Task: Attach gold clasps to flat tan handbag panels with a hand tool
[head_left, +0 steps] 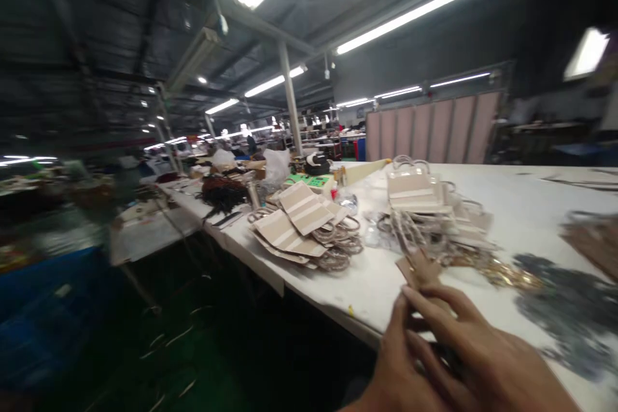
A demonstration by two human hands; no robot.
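Observation:
Both my hands are low at the bottom right, over the near edge of the white table (521,212). My left hand (398,360) and my right hand (476,351) are closed together round a small tan card piece (419,268) that sticks up between the fingers. Just beyond it lie tangled metal rings and chains (415,232) and a gold-coloured chain heap (506,277). The picture is smeared by motion.
Stacks of beige striped cards (294,222) and another card stack (415,193) lie on the table. A grey patch of small parts (564,309) is at the right. A dark tangled bundle (223,193), a green box (309,181) and a pillar (291,103) are further back. Dark floor lies left.

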